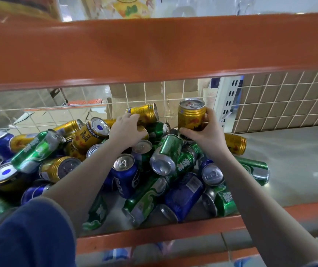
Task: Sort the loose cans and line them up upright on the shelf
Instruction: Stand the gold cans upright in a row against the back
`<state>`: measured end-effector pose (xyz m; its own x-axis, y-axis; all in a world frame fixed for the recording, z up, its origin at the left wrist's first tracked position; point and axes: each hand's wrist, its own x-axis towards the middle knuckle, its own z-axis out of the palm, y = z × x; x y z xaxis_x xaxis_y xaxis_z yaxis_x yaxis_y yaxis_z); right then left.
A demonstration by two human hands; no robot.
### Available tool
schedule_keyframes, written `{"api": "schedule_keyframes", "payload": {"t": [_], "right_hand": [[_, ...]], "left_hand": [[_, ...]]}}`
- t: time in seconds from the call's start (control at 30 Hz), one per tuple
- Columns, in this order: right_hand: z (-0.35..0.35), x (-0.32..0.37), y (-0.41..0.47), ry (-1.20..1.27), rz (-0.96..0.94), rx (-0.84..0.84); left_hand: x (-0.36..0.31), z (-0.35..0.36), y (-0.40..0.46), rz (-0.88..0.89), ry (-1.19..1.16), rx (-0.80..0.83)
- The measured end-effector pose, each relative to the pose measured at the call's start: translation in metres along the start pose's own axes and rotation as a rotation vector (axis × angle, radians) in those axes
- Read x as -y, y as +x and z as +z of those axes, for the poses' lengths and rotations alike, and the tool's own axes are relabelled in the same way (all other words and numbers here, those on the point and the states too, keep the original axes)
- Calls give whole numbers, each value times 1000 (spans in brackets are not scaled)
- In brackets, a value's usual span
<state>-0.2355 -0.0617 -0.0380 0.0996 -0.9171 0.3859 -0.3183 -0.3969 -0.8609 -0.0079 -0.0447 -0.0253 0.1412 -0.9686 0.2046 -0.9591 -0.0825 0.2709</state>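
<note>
A heap of loose gold, green and blue cans (154, 170) lies tumbled on the grey shelf (298, 160). My right hand (206, 132) grips a gold can (190, 116) and holds it upright above the heap, pull-tab lid upward. My left hand (127, 130) reaches into the back of the pile, its fingers curled over a small gold can (142, 130) lying there. Just behind it another gold can (144, 111) lies on its side against the wire grid.
An orange beam (154, 51) crosses overhead and an orange front rail (173, 232) edges the shelf. A white wire grid (279, 101) backs it. The right part of the shelf surface is bare. One gold can (235, 143) lies on its side right of the heap.
</note>
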Motion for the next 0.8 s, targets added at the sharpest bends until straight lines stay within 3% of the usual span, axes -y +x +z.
{"api": "schedule_keyframes", "payload": {"t": [0.2,0.43,0.67,0.8], "right_hand": [[6,-4,-3,-47,17,-13],[9,-3,3,-61,35,-36],[8,-6,7,-42,48,-46],[10,-8,7,-52,54,-43]], "left_hand": [[16,0,15,5,-16,-124],[27,-5,52,-51,-89,93],[31,-7,64,32,-217,148],[36,-9,66,39,-80,111]]}}
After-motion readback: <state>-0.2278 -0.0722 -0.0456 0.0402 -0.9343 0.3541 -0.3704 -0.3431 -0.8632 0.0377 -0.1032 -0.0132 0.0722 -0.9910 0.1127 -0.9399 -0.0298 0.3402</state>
